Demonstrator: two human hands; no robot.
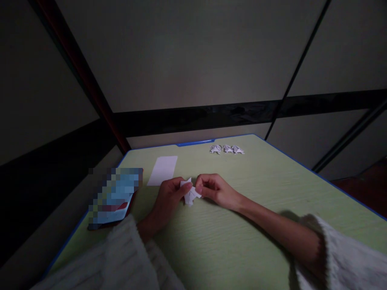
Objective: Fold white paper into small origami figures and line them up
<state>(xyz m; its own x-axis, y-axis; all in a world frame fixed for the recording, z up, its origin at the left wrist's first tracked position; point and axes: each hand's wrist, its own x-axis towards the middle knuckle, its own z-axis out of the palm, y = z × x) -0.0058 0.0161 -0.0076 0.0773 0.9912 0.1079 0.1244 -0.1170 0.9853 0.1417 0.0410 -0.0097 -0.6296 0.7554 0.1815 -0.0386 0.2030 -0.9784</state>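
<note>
A small white folded paper figure (190, 196) with pointed flaps is held just above the table's middle. My left hand (169, 197) is closed on it, the thumb pressed flat on its top. From the other side, my right hand (216, 189) pinches a flap at the figure's right edge between thumb and finger. The fingers under the paper are hidden. Beyond my left hand lies a flat white sheet of paper (163, 170).
Several folded paper figures (227, 149) sit near the far edge of the green, blue-rimmed table (256, 249). At the left lies a tablet-like device (122, 197), its screen partly blurred. A panelled wall (193, 60) rises behind the table.
</note>
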